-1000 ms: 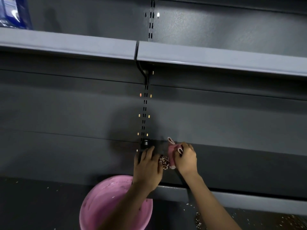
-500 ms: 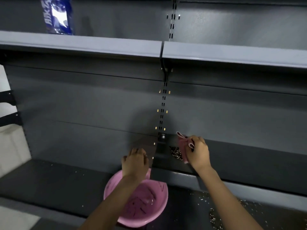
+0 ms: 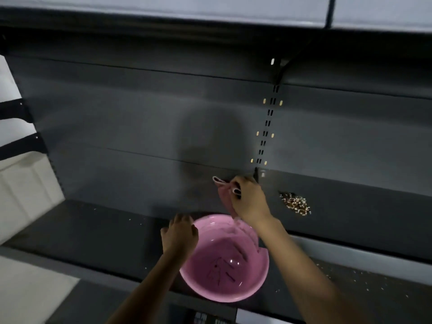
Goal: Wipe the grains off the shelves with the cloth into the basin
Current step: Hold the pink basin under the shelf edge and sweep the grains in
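**Gripping the cloth beside the grain pile**

Pinching a crumpled pink cloth (image 3: 225, 197), the fingers (image 3: 236, 186) of the right hand (image 3: 250, 200) are curled tight around it, at the left end of the dark grey metal upper shelf (image 3: 364, 206). The cloth hangs down from the fist, its lower end just above the far rim of the round pink plastic basin (image 3: 224, 260). The left hand (image 3: 179, 235) lies on the basin's left rim, fingers curled over the edge; whether they clamp it I cannot tell. The basin sits on the dark grey lower shelf (image 3: 93, 235), below and left of the upper one. A small heap of pale and brown grains (image 3: 295, 203) lies on the upper shelf, near the right hand on its right side, not touching it. Scattered loose grains (image 3: 339, 274) dot the lower shelf to the right of the basin.
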`<state>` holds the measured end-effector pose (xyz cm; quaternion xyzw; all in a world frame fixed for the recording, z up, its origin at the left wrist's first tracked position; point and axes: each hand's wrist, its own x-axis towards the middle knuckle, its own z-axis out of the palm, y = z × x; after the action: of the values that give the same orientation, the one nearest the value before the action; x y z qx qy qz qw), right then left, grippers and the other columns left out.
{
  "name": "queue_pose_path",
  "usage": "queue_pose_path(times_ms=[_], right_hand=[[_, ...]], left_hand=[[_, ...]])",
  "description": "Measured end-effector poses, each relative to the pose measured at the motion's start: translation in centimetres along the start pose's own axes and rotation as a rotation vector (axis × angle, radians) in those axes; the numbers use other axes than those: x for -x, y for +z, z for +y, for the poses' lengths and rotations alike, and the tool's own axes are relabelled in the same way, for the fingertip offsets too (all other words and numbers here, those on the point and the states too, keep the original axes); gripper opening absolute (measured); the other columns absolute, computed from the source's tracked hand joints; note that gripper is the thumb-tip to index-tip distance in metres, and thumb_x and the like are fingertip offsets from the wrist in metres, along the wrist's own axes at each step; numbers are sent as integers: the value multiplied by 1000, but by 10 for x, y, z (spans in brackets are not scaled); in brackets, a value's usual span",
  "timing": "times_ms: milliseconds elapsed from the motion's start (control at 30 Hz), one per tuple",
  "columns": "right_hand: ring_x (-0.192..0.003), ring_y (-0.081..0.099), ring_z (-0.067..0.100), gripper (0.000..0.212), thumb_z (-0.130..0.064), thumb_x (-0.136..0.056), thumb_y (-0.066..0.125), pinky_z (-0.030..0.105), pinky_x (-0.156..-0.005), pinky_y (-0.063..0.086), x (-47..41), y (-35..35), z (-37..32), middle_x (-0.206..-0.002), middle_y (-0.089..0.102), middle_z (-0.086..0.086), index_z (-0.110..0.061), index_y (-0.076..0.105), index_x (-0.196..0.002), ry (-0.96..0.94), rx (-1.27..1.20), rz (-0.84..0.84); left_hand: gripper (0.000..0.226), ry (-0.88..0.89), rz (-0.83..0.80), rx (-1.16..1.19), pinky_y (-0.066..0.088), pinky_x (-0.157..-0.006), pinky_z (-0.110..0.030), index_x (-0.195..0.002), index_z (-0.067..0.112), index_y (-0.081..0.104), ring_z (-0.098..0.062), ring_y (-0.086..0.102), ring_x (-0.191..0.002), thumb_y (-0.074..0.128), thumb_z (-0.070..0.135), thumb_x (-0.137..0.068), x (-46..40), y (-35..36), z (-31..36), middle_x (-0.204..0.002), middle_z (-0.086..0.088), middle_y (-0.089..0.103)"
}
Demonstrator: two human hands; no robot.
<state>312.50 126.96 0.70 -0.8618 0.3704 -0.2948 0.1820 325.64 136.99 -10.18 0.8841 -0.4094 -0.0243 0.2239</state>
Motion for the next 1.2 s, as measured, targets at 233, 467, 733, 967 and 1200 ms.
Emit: queue_pose_path(times_ms=[233,467,733,967,1200], right_hand=[[-93,64,31,27,-31,-94,46,34,-78,52,7,96,4,-111,57,10,-10,59,-105,307,227,-175],[-96,61,26,36,-37,-97,43,36,-72,55,47,160,62,-121,48,9,-12,49,-121,520,351,-302],[-94,61,29,35,-35,-97,43,41,-72,57,72,192,89,-119,50,13,-7,50,-116,622,258,-240],[-89,62,26,30,-28,-97,42,38,-70,57,82,189,84,-123,47,11,-7,49,-116,604,246,-217],[-91,61,30,28,-25,-97,38,36,-67,52,65,161,61,-118,48,12,-5,47,-115,576,242,-123]], left_hand=[[22,35,-126,-102,42,-93,-36,-108,19,56,-14,55,-101,43,24,-91,-30,26,-47,-112,2,56],[31,78,-256,-162,42,-94,-38,-121,18,51,-17,54,-107,46,31,-93,-39,63,-74,-120,-1,52],[63,-248,-525,124,48,-94,-45,-134,4,26,-34,49,-118,61,28,-87,-36,113,-81,-133,-17,43],[36,-540,-439,403,55,-72,-38,-122,0,32,-38,62,-93,51,5,-91,-29,132,-70,-113,-25,55],[37,-392,-354,448,57,-65,-40,-122,4,34,-34,61,-86,42,-4,-87,-44,101,-60,-109,-20,55]])
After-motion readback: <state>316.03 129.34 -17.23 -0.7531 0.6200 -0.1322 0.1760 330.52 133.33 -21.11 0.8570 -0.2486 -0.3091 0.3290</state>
